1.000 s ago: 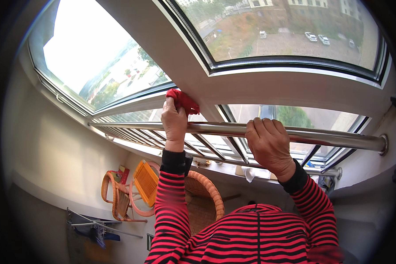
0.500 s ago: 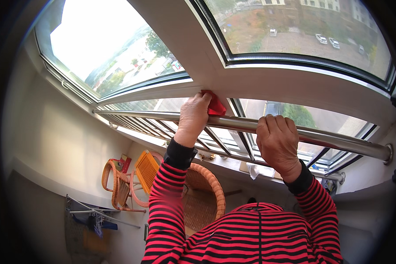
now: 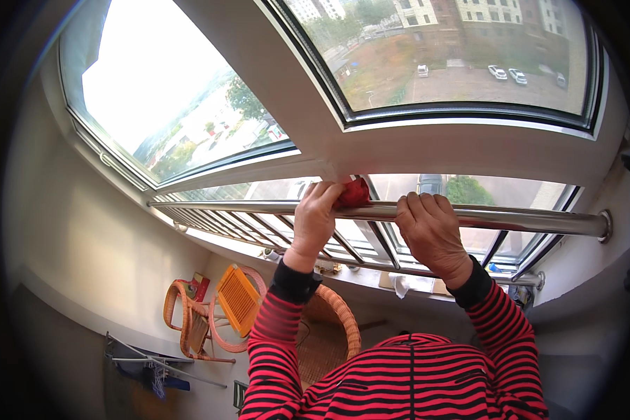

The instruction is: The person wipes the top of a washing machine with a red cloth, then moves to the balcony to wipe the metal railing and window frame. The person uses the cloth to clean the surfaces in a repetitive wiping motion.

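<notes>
A shiny metal handrail runs across in front of the windows. My left hand is closed on a bunched red cloth at the rail, just below the white window frame. Part of the cloth is hidden behind my fingers. To its right, my right hand is closed over the top of the same rail, its fingers curled round the far side.
White window frames stand close beyond the rail. Below are a wicker chair, an orange slatted folding chair, another rattan chair and a folding rack. A white crumpled item lies on the sill.
My left hand has come down with the red cloth from the window frame to the rail. My right hand stays on the rail. The view has shifted slightly.
</notes>
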Motion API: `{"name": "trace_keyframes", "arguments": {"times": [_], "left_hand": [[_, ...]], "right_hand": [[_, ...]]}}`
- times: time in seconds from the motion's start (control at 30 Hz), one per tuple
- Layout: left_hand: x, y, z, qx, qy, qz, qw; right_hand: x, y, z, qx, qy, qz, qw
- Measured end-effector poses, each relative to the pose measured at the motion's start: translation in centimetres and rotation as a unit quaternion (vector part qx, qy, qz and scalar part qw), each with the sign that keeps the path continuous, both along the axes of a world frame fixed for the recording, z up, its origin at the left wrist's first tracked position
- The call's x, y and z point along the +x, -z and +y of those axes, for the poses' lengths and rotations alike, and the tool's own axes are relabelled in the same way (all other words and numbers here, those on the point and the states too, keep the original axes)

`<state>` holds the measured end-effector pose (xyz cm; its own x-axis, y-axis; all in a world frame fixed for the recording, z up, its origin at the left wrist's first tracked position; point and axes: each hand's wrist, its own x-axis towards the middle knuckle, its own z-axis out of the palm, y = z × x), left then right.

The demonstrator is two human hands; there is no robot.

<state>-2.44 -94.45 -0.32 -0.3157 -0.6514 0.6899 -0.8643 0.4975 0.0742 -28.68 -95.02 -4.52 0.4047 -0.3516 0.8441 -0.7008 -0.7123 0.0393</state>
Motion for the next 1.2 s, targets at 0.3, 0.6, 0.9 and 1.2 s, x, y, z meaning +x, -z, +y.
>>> {"name": "trace_keyframes", "arguments": {"times": [0.3,0.6,0.9,1.2], "left_hand": [[-4.8,-0.2,0.9,-0.020,0.033,0.079,0.996],[-13.0,-2.8,-3.2,-0.056,0.187,-0.011,0.981],[-22.9,-3.5,-5.8,-0.121,0.281,-0.196,0.931],[-20.2,-3.6,-5.0,-0.111,0.191,-0.243,0.944]], "right_hand": [[-0.1,0.0,-0.1,-0.001,-0.019,-0.004,1.000],[-3.7,1.5,2.0,-0.014,-0.133,-0.123,0.983],[-14.3,-0.4,1.8,-0.013,0.134,-0.144,0.980],[-14.6,-0.1,1.5,-0.009,0.133,-0.136,0.982]]}}
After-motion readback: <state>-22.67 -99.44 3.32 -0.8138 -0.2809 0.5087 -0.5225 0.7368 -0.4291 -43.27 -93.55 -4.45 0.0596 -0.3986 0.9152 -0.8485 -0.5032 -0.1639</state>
